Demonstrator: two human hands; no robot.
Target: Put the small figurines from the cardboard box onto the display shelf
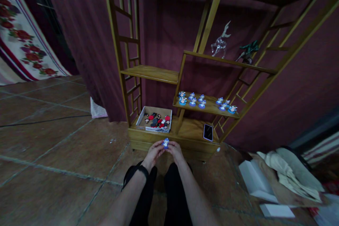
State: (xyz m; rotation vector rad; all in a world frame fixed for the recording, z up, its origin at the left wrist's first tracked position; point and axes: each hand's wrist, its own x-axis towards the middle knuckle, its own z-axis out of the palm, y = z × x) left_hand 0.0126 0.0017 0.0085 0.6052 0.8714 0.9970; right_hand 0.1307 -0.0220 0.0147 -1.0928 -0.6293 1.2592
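A small blue and white figurine (166, 143) is pinched between my two hands in front of the wooden shelf unit (161, 73). My left hand (153, 153) grips it from the left, my right hand (175, 151) from the right, fingers closed on it. An open box (154, 119) with several red and black pieces sits on the bottom board just beyond my hands. Several matching blue figurines (192, 99) stand in rows on the low shelf to the right.
A phone (208, 132) lies on the bottom board. A glass deer (220, 43) and a dark green figure (248, 52) stand on the upper shelf. Paper, cloth and white boxes (275, 180) lie on the tiled floor at right. A dark curtain hangs behind.
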